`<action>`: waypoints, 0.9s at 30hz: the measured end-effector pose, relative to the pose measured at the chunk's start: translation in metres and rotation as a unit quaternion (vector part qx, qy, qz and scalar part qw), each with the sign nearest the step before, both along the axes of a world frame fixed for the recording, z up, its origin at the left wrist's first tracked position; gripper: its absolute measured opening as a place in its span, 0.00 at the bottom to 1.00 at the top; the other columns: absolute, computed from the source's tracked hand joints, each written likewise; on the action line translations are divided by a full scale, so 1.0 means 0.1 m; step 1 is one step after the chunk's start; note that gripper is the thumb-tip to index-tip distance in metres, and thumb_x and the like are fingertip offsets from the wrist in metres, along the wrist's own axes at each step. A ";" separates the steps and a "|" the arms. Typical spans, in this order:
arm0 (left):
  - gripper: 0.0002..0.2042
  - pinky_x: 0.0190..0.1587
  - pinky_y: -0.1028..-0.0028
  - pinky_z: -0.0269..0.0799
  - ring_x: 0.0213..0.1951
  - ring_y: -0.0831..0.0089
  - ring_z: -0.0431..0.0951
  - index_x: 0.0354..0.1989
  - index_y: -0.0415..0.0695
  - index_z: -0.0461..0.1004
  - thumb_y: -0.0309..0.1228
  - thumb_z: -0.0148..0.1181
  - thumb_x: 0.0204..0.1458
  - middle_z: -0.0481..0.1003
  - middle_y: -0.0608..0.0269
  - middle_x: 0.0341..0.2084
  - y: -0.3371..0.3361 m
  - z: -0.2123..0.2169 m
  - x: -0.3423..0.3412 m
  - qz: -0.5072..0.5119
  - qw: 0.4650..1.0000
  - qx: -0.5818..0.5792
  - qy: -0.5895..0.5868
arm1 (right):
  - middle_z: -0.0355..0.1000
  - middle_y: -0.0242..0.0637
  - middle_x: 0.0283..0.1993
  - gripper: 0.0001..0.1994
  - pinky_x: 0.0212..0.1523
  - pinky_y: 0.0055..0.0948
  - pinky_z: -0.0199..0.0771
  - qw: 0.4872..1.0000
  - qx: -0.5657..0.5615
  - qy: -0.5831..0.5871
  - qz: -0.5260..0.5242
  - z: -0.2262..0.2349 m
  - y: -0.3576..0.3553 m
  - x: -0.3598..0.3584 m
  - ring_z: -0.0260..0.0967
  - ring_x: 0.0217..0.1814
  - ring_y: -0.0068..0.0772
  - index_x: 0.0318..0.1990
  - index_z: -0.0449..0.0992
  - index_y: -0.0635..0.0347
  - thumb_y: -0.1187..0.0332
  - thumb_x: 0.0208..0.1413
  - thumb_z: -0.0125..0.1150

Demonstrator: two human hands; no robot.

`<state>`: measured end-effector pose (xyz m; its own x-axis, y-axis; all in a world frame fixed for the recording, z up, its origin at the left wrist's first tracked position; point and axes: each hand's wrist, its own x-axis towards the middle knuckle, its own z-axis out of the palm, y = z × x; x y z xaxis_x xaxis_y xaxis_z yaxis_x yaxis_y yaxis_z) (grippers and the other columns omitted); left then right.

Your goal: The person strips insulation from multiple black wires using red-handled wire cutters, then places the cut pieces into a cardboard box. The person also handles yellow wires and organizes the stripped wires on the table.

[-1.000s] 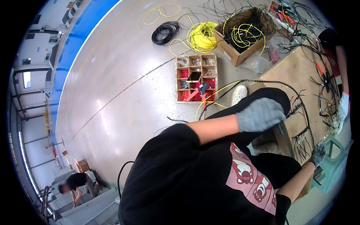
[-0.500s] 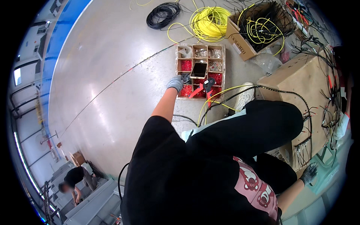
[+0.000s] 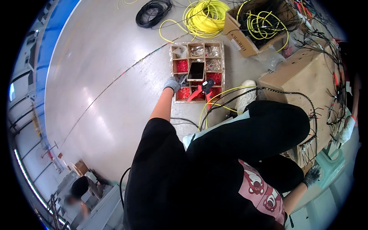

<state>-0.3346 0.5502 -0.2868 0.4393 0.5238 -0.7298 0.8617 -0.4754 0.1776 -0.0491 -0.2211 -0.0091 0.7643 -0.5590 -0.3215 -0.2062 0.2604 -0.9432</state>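
Observation:
My left hand [image 3: 172,83], in a grey glove, is at the left side of a divided wooden box [image 3: 223,76]. Its fingers are curled together at a compartment with small grey pieces [image 3: 183,80]; whatever they hold is too small to make out. Across the middle of the box lies a phone [image 3: 196,71] with a dark screen. A red-handled crimping tool [image 3: 207,87] rests over the front compartments, which hold small red parts [image 3: 183,93]. Far off at the lower right, my gloved right hand [image 3: 312,175] has its fingers apart beside a pale green plastic stool [image 3: 330,168].
Yellow cable [image 3: 205,19] and black cable [image 3: 153,13] lie coiled behind the box. A carton [image 3: 241,40] overflows with wires. A wiring harness [image 3: 303,96] runs over a large cardboard box [image 3: 283,74]. Another person's white-gloved hand [image 3: 345,132] is at the right; a person [image 3: 82,189] bends at lower left.
The whole view has shifted, so the box and cables appear further left and slightly higher. My left hand stays at the same compartment, and my right hand remains by the stool.

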 end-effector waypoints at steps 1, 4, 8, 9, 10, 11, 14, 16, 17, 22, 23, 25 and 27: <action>0.10 0.23 0.71 0.68 0.22 0.71 0.74 0.33 0.42 0.76 0.32 0.62 0.44 0.75 0.60 0.20 0.01 0.11 -0.08 0.164 0.977 -0.125 -0.047 | 0.43 0.43 0.69 0.26 0.68 0.40 0.39 1.000 0.001 0.002 0.011 -0.02 -0.04 0.02 0.37 0.71 0.42 0.62 0.51 0.67 0.59 0.61 0.31; 0.08 0.15 0.85 0.61 0.18 0.81 0.72 0.37 0.41 0.72 0.25 0.58 0.48 0.75 0.66 0.21 -0.05 0.31 -0.31 0.398 0.851 -0.313 -0.143 | 0.41 0.42 0.69 0.26 0.68 0.40 0.37 0.998 -0.007 0.007 0.058 -0.12 -0.37 0.11 0.36 0.71 0.42 0.63 0.50 0.67 0.59 0.62 0.31; 0.07 0.16 0.87 0.62 0.23 0.82 0.73 0.37 0.41 0.71 0.26 0.58 0.49 0.75 0.66 0.25 -0.18 0.57 -0.39 0.451 0.794 -0.361 -0.190 | 0.38 0.41 0.70 0.27 0.68 0.39 0.34 0.997 0.019 0.009 0.069 -0.11 -0.12 0.18 0.33 0.72 0.41 0.64 0.47 0.65 0.58 0.62 0.32; 0.08 0.16 0.88 0.62 0.24 0.82 0.73 0.37 0.41 0.71 0.26 0.58 0.50 0.75 0.66 0.26 -0.20 0.60 -0.41 0.450 0.787 -0.372 -0.198 | 0.38 0.42 0.70 0.27 0.68 0.39 0.34 0.997 0.019 0.010 0.075 -0.10 -0.12 0.19 0.33 0.72 0.41 0.64 0.47 0.66 0.58 0.62 0.32; 0.08 0.16 0.88 0.62 0.23 0.83 0.73 0.37 0.41 0.71 0.27 0.59 0.49 0.75 0.67 0.26 -0.20 0.63 -0.41 0.443 0.784 -0.381 -0.210 | 0.38 0.42 0.70 0.27 0.68 0.39 0.34 0.997 0.020 0.008 0.079 -0.11 -0.14 0.21 0.33 0.72 0.41 0.64 0.47 0.66 0.58 0.62 0.32; 0.08 0.16 0.88 0.62 0.23 0.83 0.73 0.37 0.40 0.71 0.27 0.59 0.49 0.75 0.67 0.26 -0.21 0.65 -0.41 0.435 0.780 -0.390 -0.222 | 0.37 0.42 0.70 0.27 0.68 0.39 0.34 0.996 0.021 0.006 0.083 -0.12 -0.17 0.22 0.33 0.72 0.41 0.64 0.46 0.66 0.58 0.62 0.32; 0.10 0.16 0.90 0.61 0.21 0.85 0.71 0.38 0.41 0.71 0.28 0.61 0.48 0.74 0.68 0.25 -0.23 0.68 -0.45 0.432 0.764 -0.410 -0.248 | 0.37 0.42 0.70 0.27 0.69 0.39 0.34 0.996 0.032 0.008 0.085 -0.12 -0.13 0.21 0.33 0.72 0.41 0.64 0.46 0.67 0.58 0.62 0.32; 0.11 0.15 0.90 0.60 0.21 0.86 0.70 0.38 0.41 0.71 0.28 0.62 0.47 0.74 0.69 0.25 -0.23 0.70 -0.46 0.437 0.760 -0.410 -0.252 | 0.37 0.42 0.70 0.28 0.69 0.39 0.33 0.996 0.037 0.006 0.083 -0.11 -0.07 0.18 0.33 0.72 0.41 0.64 0.46 0.67 0.57 0.62 0.33; 0.10 0.15 0.90 0.59 0.20 0.86 0.69 0.38 0.41 0.71 0.28 0.62 0.47 0.74 0.69 0.25 -0.22 0.70 -0.46 0.433 0.774 -0.396 -0.238 | 0.38 0.42 0.70 0.28 0.69 0.39 0.33 0.996 0.036 0.001 0.081 -0.11 -0.05 0.17 0.33 0.72 0.41 0.63 0.47 0.67 0.57 0.62 0.33; 0.10 0.13 0.88 0.54 0.15 0.88 0.63 0.37 0.41 0.72 0.26 0.61 0.47 0.73 0.71 0.23 -0.12 0.56 -0.52 0.382 0.852 -0.330 -0.137 | 0.39 0.44 0.70 0.27 0.69 0.38 0.34 0.996 0.046 -0.010 0.076 -0.12 -0.28 0.13 0.34 0.72 0.41 0.63 0.48 0.68 0.58 0.62 0.35; 0.07 0.11 0.82 0.52 0.12 0.85 0.58 0.32 0.43 0.74 0.30 0.63 0.45 0.67 0.73 0.14 -0.08 0.49 -0.55 0.370 0.862 -0.322 -0.130 | 0.39 0.45 0.69 0.27 0.69 0.37 0.35 0.996 0.046 -0.007 0.070 -0.11 -0.20 0.12 0.34 0.72 0.41 0.63 0.48 0.68 0.58 0.62 0.35; 0.05 0.13 0.80 0.55 0.13 0.84 0.59 0.29 0.44 0.76 0.30 0.62 0.45 0.67 0.72 0.14 0.05 0.36 -0.47 0.281 0.920 -0.271 -0.039 | 0.39 0.45 0.69 0.27 0.69 0.37 0.35 0.997 0.049 -0.005 0.061 -0.05 -0.08 0.12 0.34 0.72 0.41 0.63 0.48 0.67 0.58 0.62 0.35; 0.06 0.21 0.70 0.67 0.17 0.71 0.69 0.25 0.45 0.78 0.33 0.61 0.43 0.73 0.63 0.19 0.20 0.16 -0.43 0.135 0.972 -0.193 -0.013 | 0.39 0.46 0.69 0.27 0.68 0.36 0.36 0.997 0.061 -0.006 0.057 -0.01 0.00 0.14 0.35 0.72 0.40 0.64 0.47 0.66 0.58 0.62 0.35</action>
